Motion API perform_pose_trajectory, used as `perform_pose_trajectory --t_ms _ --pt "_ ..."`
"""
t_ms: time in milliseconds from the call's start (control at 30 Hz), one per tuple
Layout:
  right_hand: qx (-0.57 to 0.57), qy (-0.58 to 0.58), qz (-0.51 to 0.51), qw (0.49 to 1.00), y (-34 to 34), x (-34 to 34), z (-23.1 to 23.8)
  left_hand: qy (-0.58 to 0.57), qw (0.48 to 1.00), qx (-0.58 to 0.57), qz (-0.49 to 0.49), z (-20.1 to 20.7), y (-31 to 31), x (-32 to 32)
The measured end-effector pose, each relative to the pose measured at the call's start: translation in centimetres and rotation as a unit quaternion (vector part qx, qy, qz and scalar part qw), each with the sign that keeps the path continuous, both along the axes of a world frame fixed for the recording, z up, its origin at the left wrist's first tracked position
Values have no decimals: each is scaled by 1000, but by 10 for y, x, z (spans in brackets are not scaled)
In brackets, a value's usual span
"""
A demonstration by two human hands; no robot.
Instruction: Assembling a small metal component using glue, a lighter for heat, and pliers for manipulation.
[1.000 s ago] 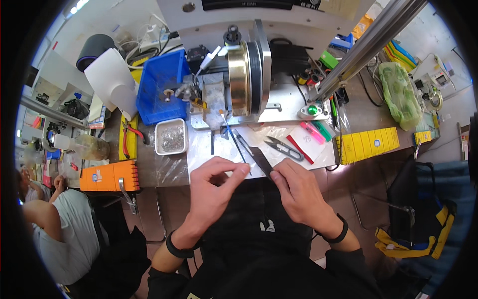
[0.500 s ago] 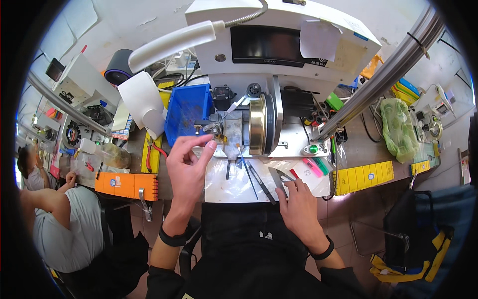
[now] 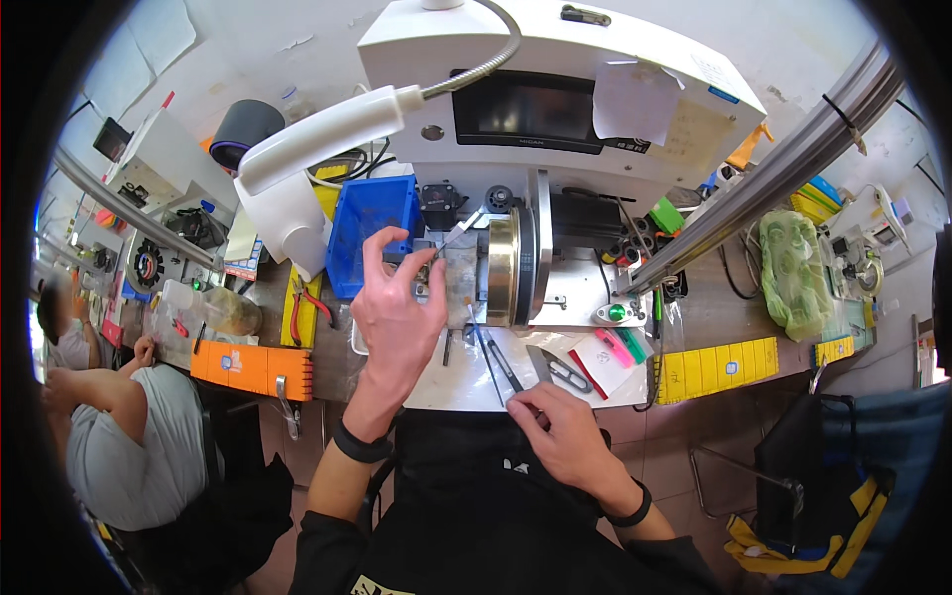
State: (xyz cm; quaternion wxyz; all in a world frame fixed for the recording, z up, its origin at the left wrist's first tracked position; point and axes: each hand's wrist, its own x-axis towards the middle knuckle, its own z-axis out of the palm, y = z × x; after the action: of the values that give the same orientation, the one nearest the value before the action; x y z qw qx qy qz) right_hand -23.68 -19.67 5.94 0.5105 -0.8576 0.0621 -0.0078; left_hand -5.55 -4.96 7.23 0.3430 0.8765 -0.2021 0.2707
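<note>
Both grips are unclear, left fingers (image 3: 375, 260) near bin (image 3: 347, 266), right fingers (image 3: 540, 399) at sheet's edge (image 3: 444, 400).

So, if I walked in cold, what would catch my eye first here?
Probably the shiny gold-coloured wheel, standing on edge mid-bench in front of the white machine casing. Next, the white gooseneck lamp, angled across the upper left. Then the person's hands: the left hand raised left of the wheel, the right hand lower, by a slim dark tool.
</note>
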Motion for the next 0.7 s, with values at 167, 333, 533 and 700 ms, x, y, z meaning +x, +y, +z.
perform_pose_trajectory --t_ms 167,333,533,700 --pt "56 20 27 998 2 9 -3 37 999 10 14 9 -2 -4" --pt "87 -19 31 996 5 21 -1 10 999 18 34 10 3 -1" --pt "85 -18 46 995 2 29 13 53 998 -20 32 9 8 0" --pt "66 -17 24 997 4 33 16 68 996 -49 19 6 12 0"
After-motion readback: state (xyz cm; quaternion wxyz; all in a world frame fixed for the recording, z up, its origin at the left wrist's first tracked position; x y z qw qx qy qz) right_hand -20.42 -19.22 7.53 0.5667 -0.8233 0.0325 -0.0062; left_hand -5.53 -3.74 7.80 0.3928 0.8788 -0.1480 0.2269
